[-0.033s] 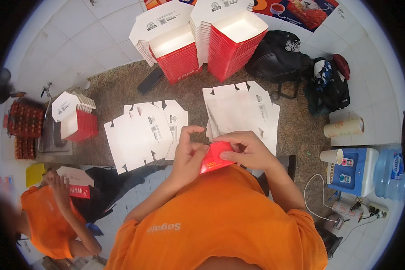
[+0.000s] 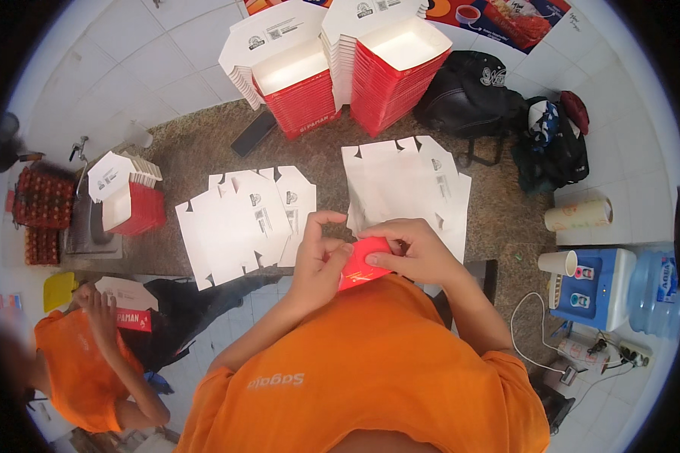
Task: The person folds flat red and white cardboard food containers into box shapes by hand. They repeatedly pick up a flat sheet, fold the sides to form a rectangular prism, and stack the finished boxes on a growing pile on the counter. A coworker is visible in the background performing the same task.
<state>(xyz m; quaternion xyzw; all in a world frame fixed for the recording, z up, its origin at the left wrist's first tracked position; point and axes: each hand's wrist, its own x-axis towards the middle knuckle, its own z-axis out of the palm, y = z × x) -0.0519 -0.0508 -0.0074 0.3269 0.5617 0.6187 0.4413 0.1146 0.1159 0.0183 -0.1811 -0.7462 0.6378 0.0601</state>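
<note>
Close against my orange shirt, both hands hold a red food carton [image 2: 364, 264], its outer face toward me. My left hand [image 2: 317, 260] grips its left edge, with the thumb on the face and the index finger raised and bent. On the other side, my right hand [image 2: 419, 253] has its thumb pressed on the front and its fingers over the top edge. The carton's far side is hidden. Beyond my hands, flat white carton blanks lie in a left pile [image 2: 234, 226] and a right pile [image 2: 404, 181] on the speckled stone counter [image 2: 310, 147].
Two tall stacks of red-and-white boxes [image 2: 298, 90] [image 2: 397, 79] stand at the back; a smaller stack [image 2: 140, 204] sits left, near a sink [image 2: 91, 234]. A black bag [image 2: 468, 98] is at back right. A co-worker in orange [image 2: 83, 370] holds a carton at lower left.
The bright glare on the red carton's lower left has faded, and its face looks slightly tilted. Both hands keep nearly the same hold.
</note>
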